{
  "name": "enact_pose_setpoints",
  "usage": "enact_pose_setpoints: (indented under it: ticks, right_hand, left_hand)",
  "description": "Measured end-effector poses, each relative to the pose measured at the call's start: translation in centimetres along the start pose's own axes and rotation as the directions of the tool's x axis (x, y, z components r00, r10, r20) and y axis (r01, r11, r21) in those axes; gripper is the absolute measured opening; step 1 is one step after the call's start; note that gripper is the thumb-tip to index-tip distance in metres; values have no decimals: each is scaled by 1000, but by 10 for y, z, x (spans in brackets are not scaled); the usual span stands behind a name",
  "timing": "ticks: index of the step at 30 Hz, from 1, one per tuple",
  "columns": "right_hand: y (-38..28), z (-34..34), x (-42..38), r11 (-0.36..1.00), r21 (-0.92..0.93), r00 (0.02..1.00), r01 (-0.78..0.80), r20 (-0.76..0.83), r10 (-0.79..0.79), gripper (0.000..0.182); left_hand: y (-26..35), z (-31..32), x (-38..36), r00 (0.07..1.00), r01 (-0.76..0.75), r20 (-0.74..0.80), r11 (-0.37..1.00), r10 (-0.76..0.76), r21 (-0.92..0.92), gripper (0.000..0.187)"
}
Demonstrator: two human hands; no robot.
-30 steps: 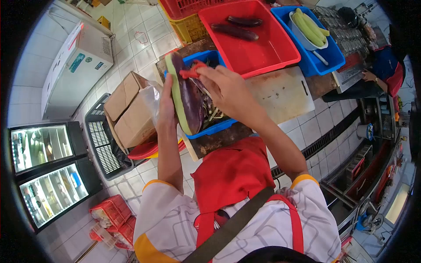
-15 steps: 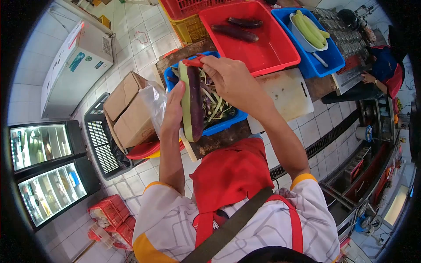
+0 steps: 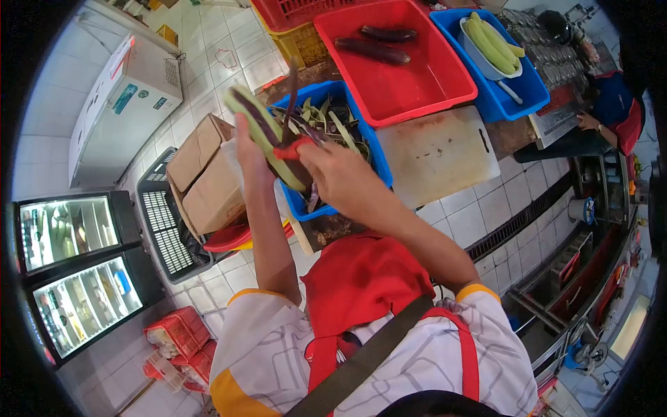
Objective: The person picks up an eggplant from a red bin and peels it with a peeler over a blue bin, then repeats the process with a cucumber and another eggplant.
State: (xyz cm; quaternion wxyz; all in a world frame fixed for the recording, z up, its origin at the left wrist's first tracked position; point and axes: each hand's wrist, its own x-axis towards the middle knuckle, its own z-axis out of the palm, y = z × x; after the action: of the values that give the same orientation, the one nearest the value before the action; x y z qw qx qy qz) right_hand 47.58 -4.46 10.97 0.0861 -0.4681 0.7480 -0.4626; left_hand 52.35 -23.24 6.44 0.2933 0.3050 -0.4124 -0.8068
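Note:
My left hand [image 3: 251,156] is wrapped round a partly peeled eggplant [image 3: 262,133], which is tilted with its far end up and to the left. Pale green flesh shows along it, with dark purple skin left in strips. My right hand [image 3: 337,170] grips a red peeler [image 3: 293,148] against the near part of the eggplant. A dark strip of peel [image 3: 291,94] stands up from the peeler. Below and to the right is a blue bin [image 3: 379,149] holding many purple and pale peelings.
A red tub [image 3: 434,83] holds two dark eggplants [image 3: 372,50]. Beside it, a blue tub [image 3: 531,94] contains a bowl of peeled pale vegetables [image 3: 490,45]. A stained cutting board [image 3: 438,156] lies nearby. Cardboard boxes [image 3: 215,181] stand left; a person [image 3: 615,115] works at far right.
My right hand has drawn the peeler down toward me, and a peel strip now rises from it. The eggplant has tilted left and shows more pale flesh.

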Motion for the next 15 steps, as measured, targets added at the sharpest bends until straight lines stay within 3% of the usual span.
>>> enact_pose_setpoints:
  ticks: [1,3,9,11,12,13,15]
  right_hand:
    - [-1,6,-10,999,32,999,-26,35,25,15]
    - [0,11,-19,999,47,999,-14,49,12,16]
    - [4,1,-20,995,13,991,-98,97,96,18]
    - [14,2,-26,996,47,988,-80,140,73,18]
    - [18,9,-36,996,44,988,-80,138,73,18]
    - [21,16,-50,991,24,981,-128,152,123,18]
    - [29,13,-50,987,-12,973,-158,169,158,19]
  left_hand:
    - [-2,-11,8,1000,-5,-13,1000,5,-5,51]
    - [-6,-34,25,995,-31,-96,981,12,-193,54]
    - [-33,-43,39,968,-61,-252,966,-5,-251,53]
    - [-51,-54,62,928,-250,-355,899,116,-360,51]
    - [-63,-106,102,985,-123,-167,849,42,-515,53]
    - [-44,-83,87,985,-120,-166,848,39,-516,53]
    - [-6,-37,67,946,-207,-317,877,66,-433,59]
